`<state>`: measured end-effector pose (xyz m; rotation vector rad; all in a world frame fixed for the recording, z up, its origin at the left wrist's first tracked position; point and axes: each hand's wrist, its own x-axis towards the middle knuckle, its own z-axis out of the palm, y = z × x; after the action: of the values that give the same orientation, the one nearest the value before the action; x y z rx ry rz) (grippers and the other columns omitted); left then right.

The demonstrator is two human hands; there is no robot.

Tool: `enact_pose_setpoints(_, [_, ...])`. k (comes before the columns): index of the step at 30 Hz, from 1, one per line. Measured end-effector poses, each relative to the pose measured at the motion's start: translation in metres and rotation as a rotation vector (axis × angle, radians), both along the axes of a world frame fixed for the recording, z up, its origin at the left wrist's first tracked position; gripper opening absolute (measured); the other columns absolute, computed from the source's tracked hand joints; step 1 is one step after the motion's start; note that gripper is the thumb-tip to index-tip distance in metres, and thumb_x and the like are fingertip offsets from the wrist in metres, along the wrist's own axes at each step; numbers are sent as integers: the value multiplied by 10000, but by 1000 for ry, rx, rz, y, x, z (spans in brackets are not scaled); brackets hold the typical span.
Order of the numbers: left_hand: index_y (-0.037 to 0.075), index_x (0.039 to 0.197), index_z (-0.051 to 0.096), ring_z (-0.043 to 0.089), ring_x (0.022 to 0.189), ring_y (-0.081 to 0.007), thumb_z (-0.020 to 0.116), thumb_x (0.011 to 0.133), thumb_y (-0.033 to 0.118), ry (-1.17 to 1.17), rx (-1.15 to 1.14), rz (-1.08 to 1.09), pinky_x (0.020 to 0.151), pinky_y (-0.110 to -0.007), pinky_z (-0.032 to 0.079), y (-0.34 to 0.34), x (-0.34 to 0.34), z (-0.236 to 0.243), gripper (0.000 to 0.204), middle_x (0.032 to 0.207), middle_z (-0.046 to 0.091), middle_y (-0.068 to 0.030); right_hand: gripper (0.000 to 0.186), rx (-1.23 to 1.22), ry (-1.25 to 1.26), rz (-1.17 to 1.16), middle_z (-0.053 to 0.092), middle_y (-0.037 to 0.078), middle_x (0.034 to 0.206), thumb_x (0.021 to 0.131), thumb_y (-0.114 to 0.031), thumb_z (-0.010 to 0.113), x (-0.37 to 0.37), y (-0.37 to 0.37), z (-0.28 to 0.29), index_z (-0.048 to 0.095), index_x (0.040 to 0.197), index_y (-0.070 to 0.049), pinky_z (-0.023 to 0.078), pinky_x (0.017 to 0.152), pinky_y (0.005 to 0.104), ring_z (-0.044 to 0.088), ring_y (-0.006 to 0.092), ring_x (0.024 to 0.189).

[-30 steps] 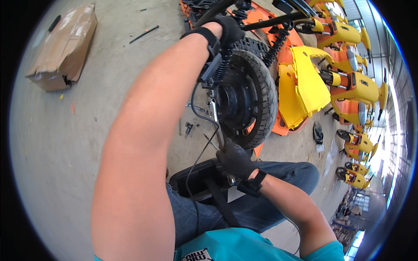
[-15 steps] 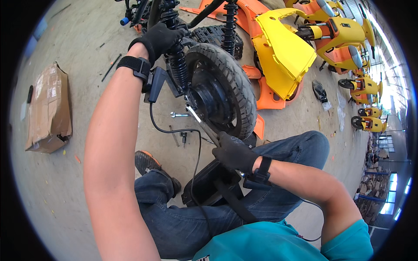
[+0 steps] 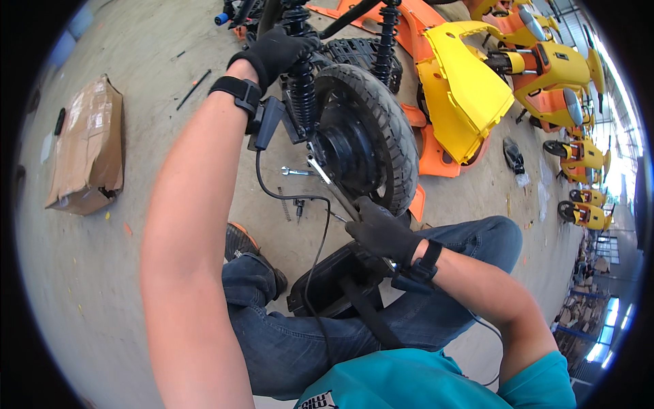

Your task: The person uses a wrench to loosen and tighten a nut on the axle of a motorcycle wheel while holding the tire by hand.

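My left hand point(image 3: 279, 53), in a black glove, is closed around the upper part of a black coil-spring shock absorber point(image 3: 303, 95) beside the wheel. In my right hand point(image 3: 383, 232), also gloved in black, is the handle of a long metal wrench point(image 3: 332, 184). The wrench slants up and left, its shiny head at the hub's axle end, just below the shock absorber; the exact fit there is too small to make out. The wheel point(image 3: 381, 129) stands upright, with a treaded black tyre and a dark hub point(image 3: 340, 151).
An open-end spanner point(image 3: 297, 172), a thin spring point(image 3: 284, 204) and a small dark part point(image 3: 299, 208) lie on the floor. A black bin-like piece point(image 3: 334, 279) sits between my legs. Yellow bodywork point(image 3: 456, 82), a cardboard box point(image 3: 88, 146) and several yellow scooters point(image 3: 558, 68) stand around.
The whole view has shifted, so the scene sits farther right. Both hands keep their holds, and the wrench stays at the axle at nearly the same slant.
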<state>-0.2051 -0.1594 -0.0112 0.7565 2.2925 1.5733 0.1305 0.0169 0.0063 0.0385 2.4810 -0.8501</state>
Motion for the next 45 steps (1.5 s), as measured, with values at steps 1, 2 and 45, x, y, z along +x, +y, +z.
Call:
enact_pose_setpoints(1, [13,1046,720,671,812,-92,635,920,173,-122,36,51,732,-261,555,4,0,1,220,906,707,-39,217,-36,30,-78,579,224,763,880,-136,582,1,-6,3,537,916,74,472,693,440,613,375,784])
enact_pose_setpoints(2, [15,1056,720,664,811,-88,639,919,173,-77,57,45,720,-257,547,5,3,0,225,898,704,-39,174,-73,60,-156,555,204,694,870,-76,570,1,-9,5,563,792,79,472,650,436,599,368,727])
enact_pose_setpoints(45, [25,1231,513,658,933,-161,564,979,112,-708,785,204,859,-343,558,35,254,117,272,1045,629,-66,433,-987,-96,-337,638,38,853,963,-150,548,27,32,98,460,1357,8,446,533,216,576,67,650])
